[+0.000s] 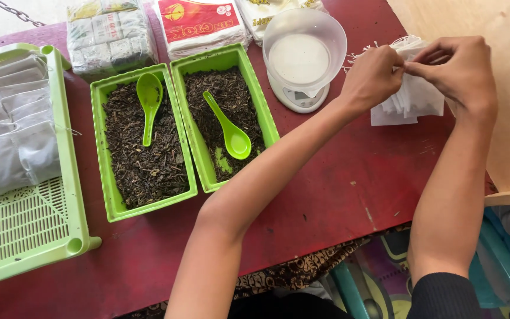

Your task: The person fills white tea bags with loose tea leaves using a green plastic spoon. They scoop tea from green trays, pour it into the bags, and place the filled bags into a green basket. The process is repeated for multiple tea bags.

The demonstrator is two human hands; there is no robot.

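My left hand [373,74] and my right hand [458,68] meet over a stack of empty white tea bags [411,97] at the far right of the red table. Both pinch the top bag of the stack between their fingertips, with loose white strings sticking out to the left. Left of the stack stands a small white kitchen scale [296,97] carrying a clear plastic bowl [305,44]. Two green trays of dark loose tea leaves [140,159] [219,100] lie further left, each with a green spoon [147,100] [231,133] lying in it.
A flat green slotted tray [25,224] at the left edge holds several filled white bags [13,124]. Wrapped packages [107,32] [199,23] lie along the back. A pale wooden board [503,112] is at the right, blue chair parts [503,254] below.
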